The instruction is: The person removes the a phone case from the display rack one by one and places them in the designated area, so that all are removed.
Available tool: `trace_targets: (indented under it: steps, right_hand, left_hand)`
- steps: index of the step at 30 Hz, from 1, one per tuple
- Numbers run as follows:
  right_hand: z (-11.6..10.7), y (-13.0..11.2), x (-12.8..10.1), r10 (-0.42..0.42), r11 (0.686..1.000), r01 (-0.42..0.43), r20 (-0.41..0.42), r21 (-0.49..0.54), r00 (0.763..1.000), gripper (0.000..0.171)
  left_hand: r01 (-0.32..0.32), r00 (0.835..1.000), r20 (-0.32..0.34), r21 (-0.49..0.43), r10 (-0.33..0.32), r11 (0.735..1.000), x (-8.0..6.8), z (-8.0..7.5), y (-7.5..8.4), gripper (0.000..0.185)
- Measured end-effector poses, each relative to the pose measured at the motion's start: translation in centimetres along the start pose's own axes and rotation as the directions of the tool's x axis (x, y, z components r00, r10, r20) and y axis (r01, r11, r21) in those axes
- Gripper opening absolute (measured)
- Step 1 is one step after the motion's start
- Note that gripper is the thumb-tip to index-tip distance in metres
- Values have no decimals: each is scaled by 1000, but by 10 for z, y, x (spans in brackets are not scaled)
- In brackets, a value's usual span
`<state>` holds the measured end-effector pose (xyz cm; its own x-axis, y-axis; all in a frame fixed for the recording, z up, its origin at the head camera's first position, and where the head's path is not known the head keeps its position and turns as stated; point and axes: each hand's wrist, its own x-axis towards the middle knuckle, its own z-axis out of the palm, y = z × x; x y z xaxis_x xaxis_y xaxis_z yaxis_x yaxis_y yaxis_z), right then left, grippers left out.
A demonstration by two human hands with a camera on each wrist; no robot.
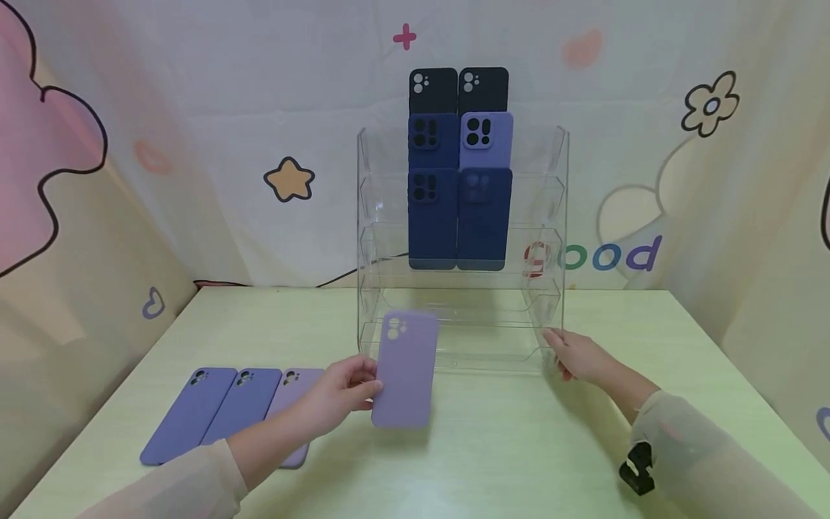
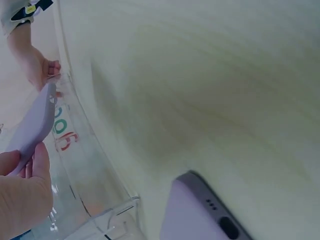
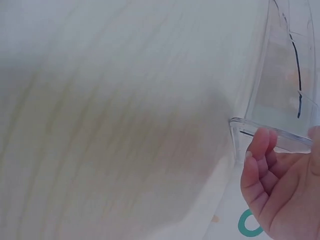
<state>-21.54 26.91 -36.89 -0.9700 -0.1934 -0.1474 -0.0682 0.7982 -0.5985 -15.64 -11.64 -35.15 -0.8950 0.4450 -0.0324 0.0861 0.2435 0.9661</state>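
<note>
A light purple phone case [image 1: 407, 371] is pinched along its left edge by my left hand [image 1: 337, 396], held upright in front of a clear tiered display rack [image 1: 480, 346]. The left wrist view shows thumb and fingers on either side of this phone case [image 2: 34, 120]. My right hand [image 1: 580, 355] grips the rack's front right edge; in the right wrist view, thumb and fingertips of the hand [image 3: 280, 185] pinch the clear side panel [image 3: 280, 132]. Upper tiers hold two black cases [image 1: 483, 94], navy cases [image 1: 432, 223] and a lavender case [image 1: 496, 148].
To the left on the table lie two blue-purple cases [image 1: 191, 418] and a light purple case [image 1: 295, 389], side by side and partly behind my left arm. A patterned curtain [image 1: 324, 72] hangs behind the table [image 1: 493, 447]. A black strap [image 1: 638, 468] is on my right sleeve.
</note>
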Motion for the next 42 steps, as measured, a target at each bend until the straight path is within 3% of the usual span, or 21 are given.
trace_targets:
  steps: [8, 12, 16, 19, 30, 38, 42]
  right_hand:
    - [-4, -4, 1, -1, 998, 0, -9, -65, 1000, 59]
    - [-5, -6, 1, -13, 994, 6, -65, -106, 998, 67]
    - [-7, -5, 3, -49, 988, 25, -155, -152, 987, 58]
    - [-6, -4, 5, -74, 984, 44, -177, -172, 981, 50]
    - [-3, -3, 6, -48, 987, 32, -99, -158, 994, 54]
    - [-1, -2, 6, -5, 995, -3, -83, -97, 997, 52]
    - [1, -1, 7, 5, 995, -13, -85, -94, 996, 51]
  left_hand:
    - [33, 999, 19, -6, -33, 999, -12, -8, -8, 21]
    - [62, 998, 31, -8, -61, 998, -18, -9, -13, 18]
    - [95, 995, 32, -16, -94, 995, -23, -11, -19, 18]
    - [117, 993, 34, -17, -117, 993, -27, -14, -23, 20]
    - [171, 985, 31, 6, -171, 985, -38, -24, -33, 21]
    - [209, 978, -36, 181, -206, 961, -41, -25, -31, 17]
    - [189, 982, -23, 222, -189, 957, -41, -27, -32, 14]
